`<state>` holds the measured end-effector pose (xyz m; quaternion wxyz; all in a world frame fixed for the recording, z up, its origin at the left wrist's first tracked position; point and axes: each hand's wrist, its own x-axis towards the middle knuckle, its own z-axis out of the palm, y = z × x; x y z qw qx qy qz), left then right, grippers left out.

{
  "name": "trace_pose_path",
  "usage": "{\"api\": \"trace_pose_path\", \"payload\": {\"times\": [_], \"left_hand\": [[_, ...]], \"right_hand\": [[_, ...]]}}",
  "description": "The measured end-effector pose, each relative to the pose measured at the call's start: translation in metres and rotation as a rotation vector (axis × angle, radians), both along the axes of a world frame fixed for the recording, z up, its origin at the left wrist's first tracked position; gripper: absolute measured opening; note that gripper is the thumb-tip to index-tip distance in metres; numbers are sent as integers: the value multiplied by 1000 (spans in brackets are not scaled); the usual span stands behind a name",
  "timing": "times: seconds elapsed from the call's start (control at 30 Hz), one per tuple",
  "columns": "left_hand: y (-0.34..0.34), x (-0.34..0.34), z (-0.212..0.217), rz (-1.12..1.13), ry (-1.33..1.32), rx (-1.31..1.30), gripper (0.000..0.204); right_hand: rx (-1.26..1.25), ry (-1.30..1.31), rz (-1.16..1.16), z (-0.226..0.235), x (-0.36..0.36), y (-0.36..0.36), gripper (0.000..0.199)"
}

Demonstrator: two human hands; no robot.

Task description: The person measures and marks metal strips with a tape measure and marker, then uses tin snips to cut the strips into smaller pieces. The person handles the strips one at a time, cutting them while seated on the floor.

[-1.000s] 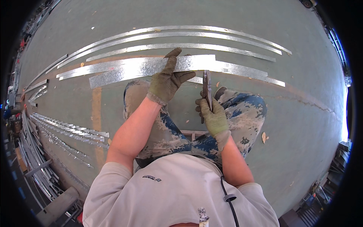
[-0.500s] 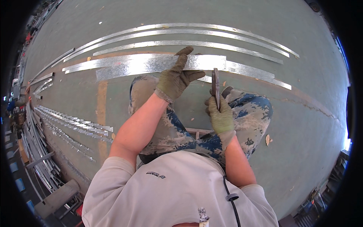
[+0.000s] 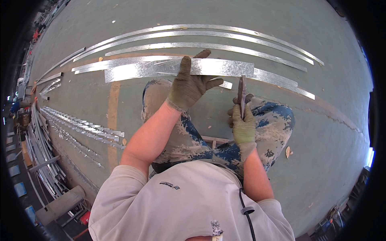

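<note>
My left hand [image 3: 189,88], in a grey-green work glove, grips a shiny galvanized metal strip [image 3: 132,71] held up in front of my knees. One finger crosses its near face; others reach behind it, partly hidden. My right hand [image 3: 243,127], gloved too, is closed around a dark, narrow plier-like metal tool [image 3: 242,96], pointing up. Its tip sits at or just below the strip's lower edge near the right end; I cannot tell whether they touch. Other strips [image 3: 277,82] show behind the held one.
Several long metal strips [image 3: 209,34] lie on the green floor [image 3: 321,168] ahead. At left are bundles of notched metal strips [image 3: 80,124], a heap of long metal profiles [image 3: 42,154] and a thick cylinder [image 3: 62,205]. My knees flank the work; a dry leaf [image 3: 288,152] lies at right.
The held strip's right end has shifted right, and its face has tilted, catching light differently. The tool has moved slightly right and turned edge-on. My left finger has straightened across the strip.
</note>
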<state>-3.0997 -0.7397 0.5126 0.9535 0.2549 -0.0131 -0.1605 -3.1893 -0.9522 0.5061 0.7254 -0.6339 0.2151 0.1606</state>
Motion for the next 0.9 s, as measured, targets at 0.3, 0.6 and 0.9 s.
{"api": "trace_pose_path", "payload": {"times": [0.3, 0.6, 0.9], "left_hand": [[11, 2, -4, 42, 98, -25, 66], [3, 0, 6, 123, 113, 135, 59], [1, -2, 8, 137, 56, 193, 58]], "right_hand": [[-37, -93, 6, -18, 0, -10, 33], [-214, -153, 57, -18, 0, -13, 33], [-293, -143, 85, -9, -1, -15, 36]]}}
